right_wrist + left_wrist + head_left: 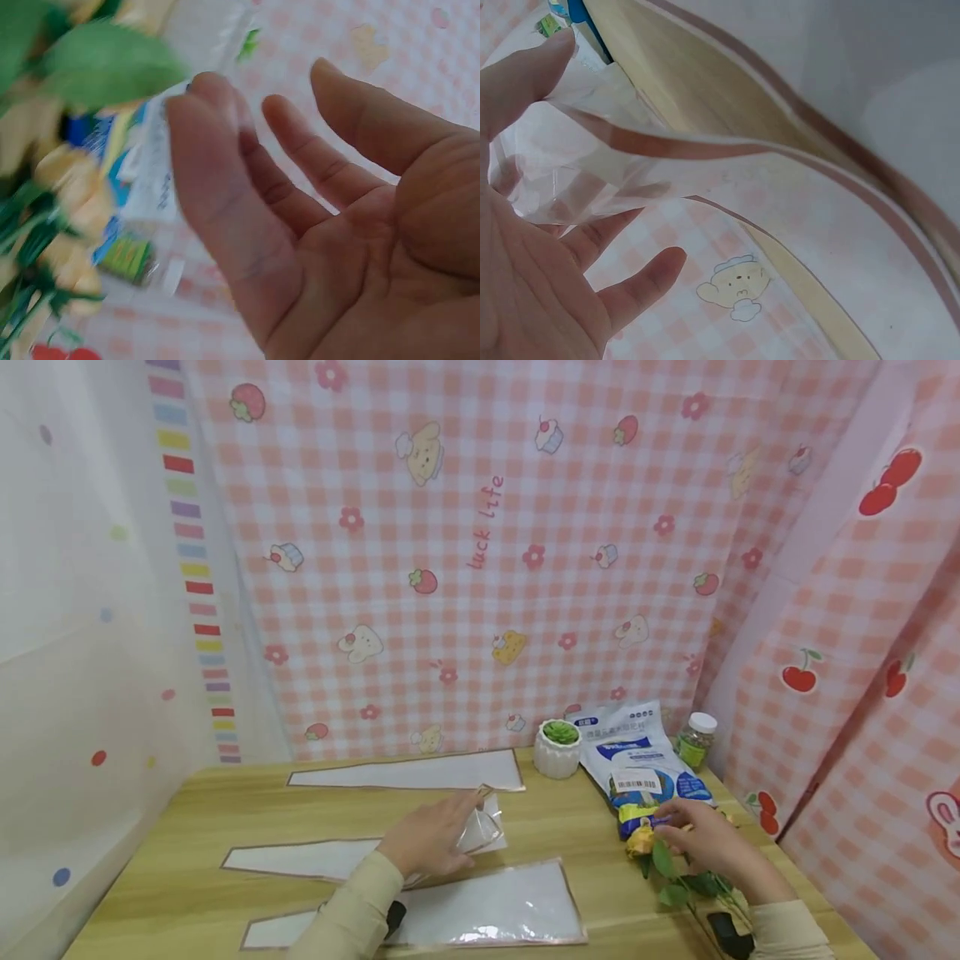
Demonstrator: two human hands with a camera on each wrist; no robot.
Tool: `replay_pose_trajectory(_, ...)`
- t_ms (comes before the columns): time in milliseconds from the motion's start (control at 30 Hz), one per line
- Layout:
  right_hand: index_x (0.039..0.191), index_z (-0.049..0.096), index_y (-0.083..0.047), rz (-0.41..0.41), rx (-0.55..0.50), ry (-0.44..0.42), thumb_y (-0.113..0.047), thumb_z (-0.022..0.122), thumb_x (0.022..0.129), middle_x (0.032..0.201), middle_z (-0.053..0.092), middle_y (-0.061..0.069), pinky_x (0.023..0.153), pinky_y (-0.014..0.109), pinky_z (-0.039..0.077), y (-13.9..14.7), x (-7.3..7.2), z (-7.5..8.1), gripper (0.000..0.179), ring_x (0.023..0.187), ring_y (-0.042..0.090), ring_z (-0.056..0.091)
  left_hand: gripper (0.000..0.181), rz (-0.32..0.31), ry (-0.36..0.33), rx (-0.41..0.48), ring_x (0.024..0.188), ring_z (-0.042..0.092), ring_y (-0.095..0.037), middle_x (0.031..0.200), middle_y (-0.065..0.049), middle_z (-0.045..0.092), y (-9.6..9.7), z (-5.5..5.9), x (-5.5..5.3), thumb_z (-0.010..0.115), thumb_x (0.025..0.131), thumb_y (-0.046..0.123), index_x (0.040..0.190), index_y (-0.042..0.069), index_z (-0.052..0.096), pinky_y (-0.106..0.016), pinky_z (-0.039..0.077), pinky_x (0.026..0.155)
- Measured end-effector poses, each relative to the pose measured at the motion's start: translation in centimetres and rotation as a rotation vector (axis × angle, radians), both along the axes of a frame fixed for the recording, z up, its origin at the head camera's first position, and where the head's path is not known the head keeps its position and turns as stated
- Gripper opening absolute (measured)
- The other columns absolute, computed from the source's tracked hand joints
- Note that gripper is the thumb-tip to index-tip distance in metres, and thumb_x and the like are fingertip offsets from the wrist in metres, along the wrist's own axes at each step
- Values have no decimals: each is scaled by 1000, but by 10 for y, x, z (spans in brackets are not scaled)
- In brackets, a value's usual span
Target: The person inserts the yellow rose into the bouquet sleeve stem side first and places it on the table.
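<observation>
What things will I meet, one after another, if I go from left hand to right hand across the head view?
Left hand, potted succulent, yellow bloom, right hand. Left out for overlap: printed bag, lidded jar, brown-edged sheets.

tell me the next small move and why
I'd probably close the right hand on the flowers: its palm shows nothing in it, and the flowers are right beside it. The left hand has the plastic between thumb and fingers, so it could likely wait.
</observation>
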State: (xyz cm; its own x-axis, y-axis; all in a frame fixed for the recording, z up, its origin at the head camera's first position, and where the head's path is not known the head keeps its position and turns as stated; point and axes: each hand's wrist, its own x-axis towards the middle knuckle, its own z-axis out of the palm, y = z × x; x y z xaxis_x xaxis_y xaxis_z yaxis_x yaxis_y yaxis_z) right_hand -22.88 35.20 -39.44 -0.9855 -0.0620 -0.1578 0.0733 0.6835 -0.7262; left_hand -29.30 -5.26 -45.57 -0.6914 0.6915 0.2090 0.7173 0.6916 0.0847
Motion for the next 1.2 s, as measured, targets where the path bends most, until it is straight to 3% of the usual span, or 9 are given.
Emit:
replay_pose_trajectory(200, 112, 60, 4, -19, 75, -125, -10, 64, 99, 95, 64, 10, 59, 40, 55, 19, 14, -16, 20, 79, 23, 62, 81, 5, 10, -20, 123, 59, -28, 144, -12, 53, -1, 5, 1, 80, 82, 44, 145, 9, 41, -45, 55, 96)
replay_pose_trajectory(300, 109, 58, 5, 3, 119, -136, -8, 68, 95, 92, 62, 9, 60, 37, 51, 26, 19, -28, 21, 78, 22, 60, 82, -2, 8, -20, 121, 60, -27, 143, -10, 55, -3, 5, 2, 80, 83, 44, 145, 9, 40, -44, 56, 94)
replay_pose_trajectory(433, 113, 59, 2, 11, 174, -193, -21, 79, 89, 94, 62, 8, 60, 41, 56, 56, 9, -71, 38, 79, 22, 61, 82, -8, -4, -20, 118, 62, -26, 141, -9, 56, -4, 5, 3, 80, 83, 44, 145, 9, 40, -41, 57, 92)
replay_pose_trajectory(533, 115, 59, -1, 34, 204, -245, -33, 83, 85, 95, 62, 8, 60, 42, 57, 68, 6, -89, 50, 79, 22, 61, 82, -6, -9, -29, 116, 62, -25, 142, -9, 55, -3, 6, 2, 80, 83, 45, 145, 8, 41, -40, 58, 91)
replay_pose_trajectory(667, 109, 60, 0, 45, 230, -228, -25, 81, 86, 94, 61, 7, 68, 41, 55, 49, 18, -77, 40, 81, 22, 59, 79, -8, -17, -20, 115, 63, -24, 140, -7, 56, -3, 6, 3, 80, 83, 45, 143, 10, 42, -40, 58, 90)
replay_pose_trajectory(767, 110, 59, 3, 69, 237, -203, -16, 80, 87, 97, 62, 8, 74, 44, 55, 49, 14, -86, 36, 86, 23, 59, 77, -10, -23, -10, 117, 62, -24, 139, -6, 57, -2, 5, 3, 80, 84, 43, 143, 11, 43, -42, 57, 92)
replay_pose_trajectory(1000, 111, 62, -2, 115, 231, -170, -18, 86, 80, 106, 66, 7, 89, 53, 54, 88, -24, -144, 43, 104, 29, 63, 83, -1, -33, -26, 128, 56, -29, 150, -10, 49, -2, 5, 6, 77, 86, 45, 150, 9, 38, -48, 53, 100)
replay_pose_trajectory(1100, 119, 59, 8, 164, 284, -116, -19, 84, 83, 112, 66, 16, 89, 54, 54, 82, -17, -133, 51, 107, 35, 63, 82, -1, -32, -22, 128, 56, -29, 149, -11, 50, -2, 6, 6, 77, 86, 44, 149, 9, 39, -47, 53, 101)
replay_pose_trajectory(1200, 126, 54, 16, 159, 280, -78, -13, 80, 86, 116, 64, 23, 88, 54, 54, 58, 2, -100, 55, 104, 36, 63, 81, -8, -27, -14, 125, 58, -28, 146, -10, 52, -3, 6, 7, 78, 85, 43, 148, 9, 39, -46, 53, 99)
